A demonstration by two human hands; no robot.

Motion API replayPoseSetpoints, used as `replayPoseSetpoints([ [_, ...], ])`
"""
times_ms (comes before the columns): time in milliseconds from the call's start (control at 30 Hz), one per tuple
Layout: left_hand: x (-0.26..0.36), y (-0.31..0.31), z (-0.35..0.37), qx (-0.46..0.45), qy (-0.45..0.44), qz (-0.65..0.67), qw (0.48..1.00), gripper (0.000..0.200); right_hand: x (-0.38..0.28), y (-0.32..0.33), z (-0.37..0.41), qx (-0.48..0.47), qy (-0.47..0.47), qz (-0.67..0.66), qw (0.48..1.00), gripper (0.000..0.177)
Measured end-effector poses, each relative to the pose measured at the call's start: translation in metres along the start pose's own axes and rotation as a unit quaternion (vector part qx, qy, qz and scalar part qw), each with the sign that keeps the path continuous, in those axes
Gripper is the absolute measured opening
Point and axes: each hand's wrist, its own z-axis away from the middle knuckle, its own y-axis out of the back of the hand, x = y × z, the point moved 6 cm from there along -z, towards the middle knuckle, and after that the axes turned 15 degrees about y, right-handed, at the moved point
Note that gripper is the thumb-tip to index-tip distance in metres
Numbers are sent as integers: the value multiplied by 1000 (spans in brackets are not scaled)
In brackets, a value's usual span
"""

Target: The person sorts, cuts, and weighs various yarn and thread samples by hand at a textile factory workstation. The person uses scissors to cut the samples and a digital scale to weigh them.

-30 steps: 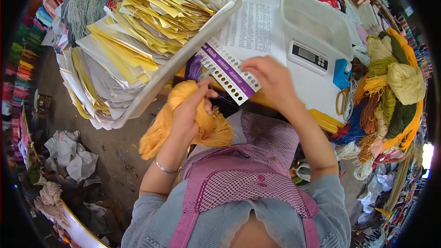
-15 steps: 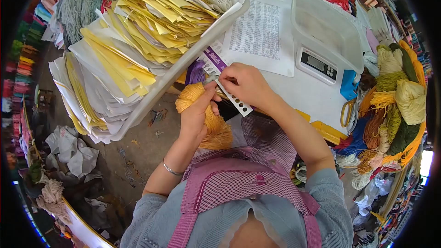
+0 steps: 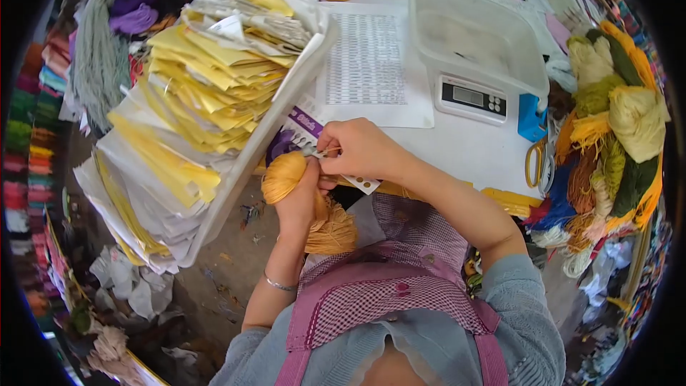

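Note:
My left hand is wrapped round a skein of light orange thread, whose lower end hangs below the palm. Beside it, my right hand has thumb and forefinger pinched on a fine strand of the same orange colour. A white card with a purple band and a row of punched holes lies under both hands at the table's front edge. Purple thread shows next to the card, left of my fingers.
A tub packed with yellow and white paper stands at the left. A printed sheet, a scale, a clear plastic bin, scissors and coloured skeins lie ahead and to the right.
The view has shifted, so the table items appear further left. My right hand now covers more of the punched card, and a strand shows at its fingertips. My left hand still holds the skein.

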Motion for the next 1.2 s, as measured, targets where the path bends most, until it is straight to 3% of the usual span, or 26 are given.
replayPoseSetpoints([
  [67, 3, 10, 2, -9, -2, -12, 1000, 15, -2, 0, 1, -18, 3, 7, 1000, 32],
  [233, 8, 36, 13, -62, 30, 130, 989, 15, 3, -8, 7, -22, 4, 19, 1000, 26],
  [300, 18, 25, 23, -218, 61, 259, 939, 15, 4, -14, 8, -74, -19, 69, 995, 35],
  [433, 18, 10, 22, -167, 119, 43, 978, 52, 0, -14, 17, 26, 23, 101, 994, 47],
  [500, 17, -6, 15, -185, 109, -69, 974, 53, -1, -14, 20, 39, 49, 70, 996, 56],
  [533, 17, -12, 14, -183, 117, -80, 973, 44, -1, -14, 21, 39, 49, 70, 996, 56],
  [633, 17, -9, 12, -199, 98, -141, 965, 27, -5, -11, 20, 47, 69, 97, 992, 49],
  [667, 15, -3, 14, -198, 97, -141, 965, 27, -3, -12, 18, 10, 41, 91, 995, 44],
  [767, 17, 35, 32, -115, 25, -77, 990, 19, 1, -14, 16, -20, 27, 79, 996, 36],
  [867, 18, 82, 57, -64, 62, -37, 995, 22, 2, -13, 16, -10, 37, 65, 997, 32],
  [1000, -6, 165, 72, -66, 65, 72, 993, 32, 4, -14, 16, -12, 31, 66, 997, 30],
  [1133, -16, 213, 84, -84, 73, -9, 994, 34, 5, -15, 16, -11, 29, 61, 998, 30],
  [1200, -26, 250, 83, -89, 61, 55, 993, 29, 2, -11, 16, 2, 30, 55, 998, 28],
])
